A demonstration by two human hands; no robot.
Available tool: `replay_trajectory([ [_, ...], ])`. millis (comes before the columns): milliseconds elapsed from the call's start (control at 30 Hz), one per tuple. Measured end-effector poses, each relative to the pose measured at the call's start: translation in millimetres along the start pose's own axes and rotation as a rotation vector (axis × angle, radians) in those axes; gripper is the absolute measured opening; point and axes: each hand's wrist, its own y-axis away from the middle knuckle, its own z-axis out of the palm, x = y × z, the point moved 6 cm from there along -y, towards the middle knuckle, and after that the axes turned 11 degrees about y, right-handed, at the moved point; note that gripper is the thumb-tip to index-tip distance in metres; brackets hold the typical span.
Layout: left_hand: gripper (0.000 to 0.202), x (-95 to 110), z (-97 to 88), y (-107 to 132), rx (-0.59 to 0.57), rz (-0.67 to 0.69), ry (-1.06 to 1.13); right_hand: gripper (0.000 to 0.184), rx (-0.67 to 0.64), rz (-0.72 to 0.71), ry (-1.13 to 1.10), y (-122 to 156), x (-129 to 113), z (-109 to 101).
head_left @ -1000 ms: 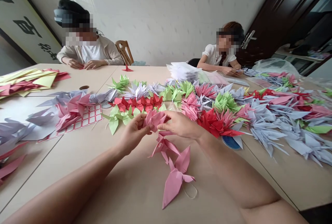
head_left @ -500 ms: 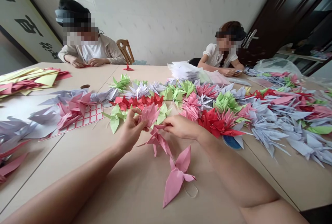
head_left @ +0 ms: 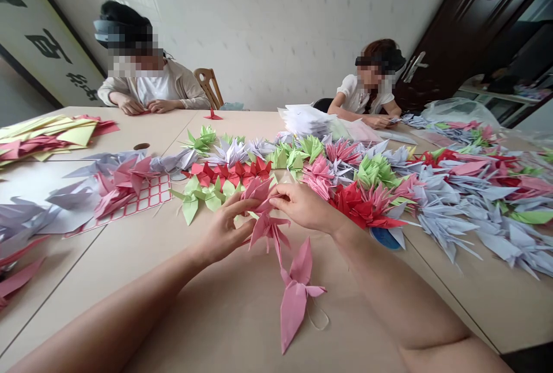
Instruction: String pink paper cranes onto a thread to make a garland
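Mid-frame, the right hand [head_left: 298, 204] pinches a pink paper bird [head_left: 256, 188]; the left hand's [head_left: 225, 232] grip is unclear. Likely light, crease-prone: hold its folded body.

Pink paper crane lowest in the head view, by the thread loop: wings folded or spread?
Spread: on this pink paper crane, one wing points up the picture, the other down, with the body between them.

Soft, moderate light; pale glare streaks the wall [head_left: 250, 38] upper left; faint shadows on desk [head_left: 207, 315]; door [head_left: 466, 33] dark; edges stretched.
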Motion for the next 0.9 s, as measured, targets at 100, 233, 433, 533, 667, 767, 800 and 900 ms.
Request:
replay_trajectory([
  [100,0.028,1,0.0,-1,-0.003,0.015,-0.017,0.018,0.005,0.003,-0.001,1,-3,-1],
  [233,0.025,-4,-1.4,-5,0.04,-0.001,0.017,0.018,0.006,-0.009,-0.06,3,-8,0],
  [433,0.03,-16,0.4,-6,0.051,-0.13,0.233,0.016,0.027,-0.029,-0.12,3,-12,0],
  [533,0.031,-21,0.7,-6,0.064,-0.156,0.324,0.015,0.023,-0.024,-0.097,3,-11,2],
  [667,0.027,-27,1.0,-7,0.102,-0.217,0.413,0.026,0.174,-0.009,-0.024,3,-10,-11],
  [767,0.025,-30,1.7,-7,0.125,-0.277,0.465,0.025,0.318,-0.017,0.036,9,-15,-29],
  [800,0.024,-31,1.7,-7,0.127,-0.283,0.464,0.02,0.324,-0.026,0.054,13,-18,-33],
  [900,0.017,-31,0.8,-6,0.138,-0.276,0.434,0.009,0.208,-0.035,0.164,25,-28,-27],
])
